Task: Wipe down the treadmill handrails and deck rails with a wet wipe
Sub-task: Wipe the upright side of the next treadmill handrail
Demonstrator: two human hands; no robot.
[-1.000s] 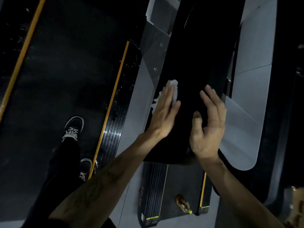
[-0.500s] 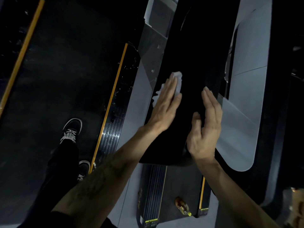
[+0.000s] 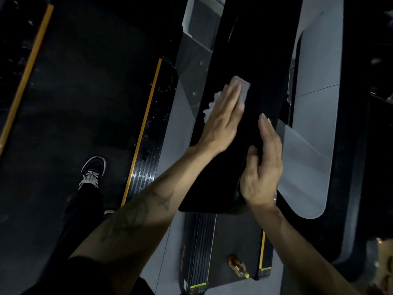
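On the broad black handrail (image 3: 223, 167) beside the treadmill belt, the left hand (image 3: 223, 122) lay flat, fingers straight and together, pressing the white wet wipe (image 3: 242, 90) against the top face; spreading the palm this way likely kept the whole sheet in contact. Crumpled edges of the wipe showed past the fingertips and at the hand's left side. The right hand (image 3: 263, 167) rested open on the rail's right edge, thumb on top, seemingly bracing it, gripping nothing.
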